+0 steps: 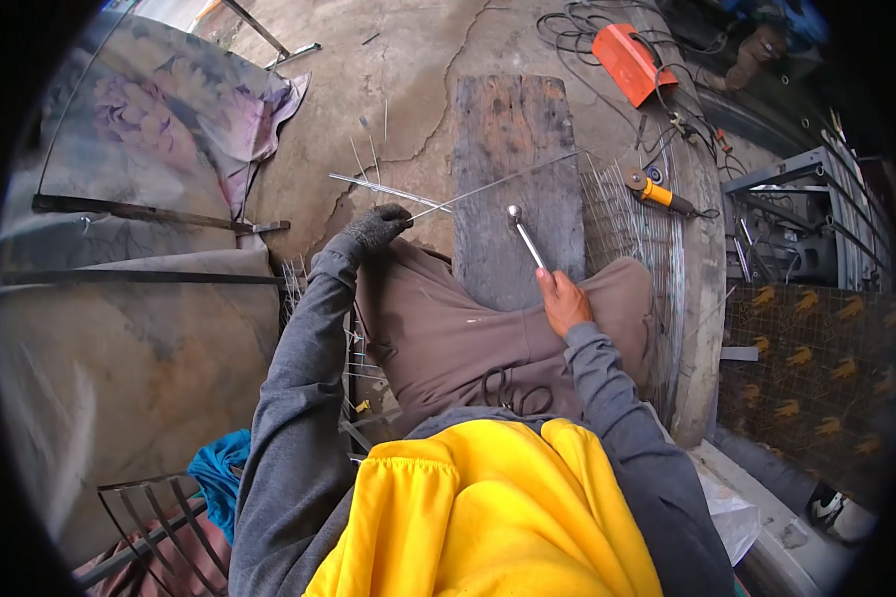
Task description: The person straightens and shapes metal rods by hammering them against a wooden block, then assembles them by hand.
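Observation:
My left hand (378, 227), in a dark grey glove, is closed around one end of a thin metal rod (508, 181). The rod slants up to the right across a worn wooden plank (513, 119) between my legs. Bare-fingered, my right hand (565, 301) grips what looks like a hammer (526, 239) with a shiny metal shaft. Its small rounded head is over the plank, below the rod and apart from it. Beside the left glove, a few thin metal strips (373, 186) lie on the concrete, their ends near the plank's left edge.
Wire mesh (612, 214) lies right of the plank, with a yellow angle grinder (657, 192) on it. An orange machine (632, 65) with coiled cables stands at the upper right. Printed cloth (159, 109) and metal bars (139, 278) are at left; a metal frame (782, 179) is at right.

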